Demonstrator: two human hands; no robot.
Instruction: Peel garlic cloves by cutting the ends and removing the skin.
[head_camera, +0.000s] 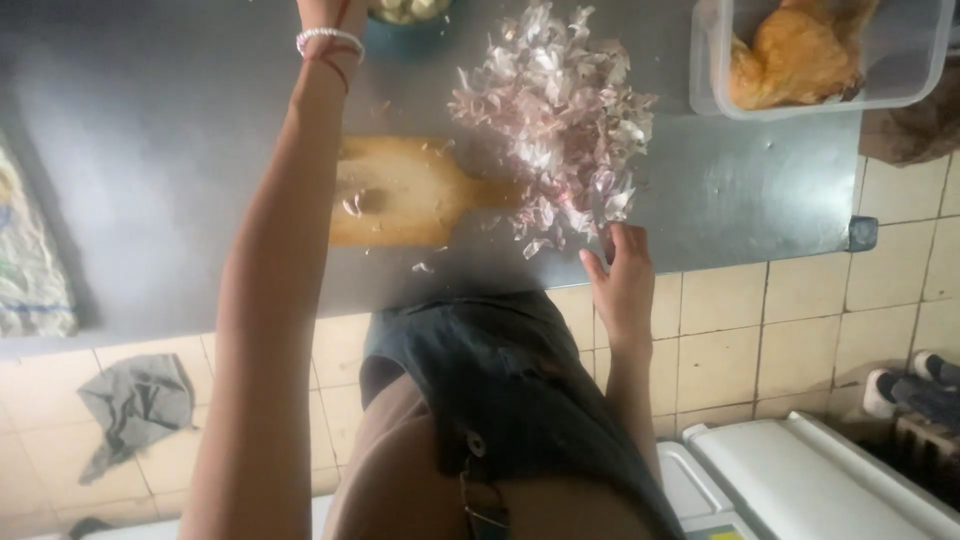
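Fingers: right hand (622, 285) fingers (612, 240) loosely curled, gripping nothing, tips touching the near edge of the garlic skin pile (555, 120).
Left hand (325, 12): mostly out of frame, grip can't be told.
Pile: on steel table (150, 150), long axis running away from the body.
Cutting board (400, 190): left of pile, handle pointing right.

Left arm stretched far forward; right hand (622, 275) seemingly loosely curled.

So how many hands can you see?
2. The left hand reaches toward the bowl at the top; the right hand touches the garlic peels.
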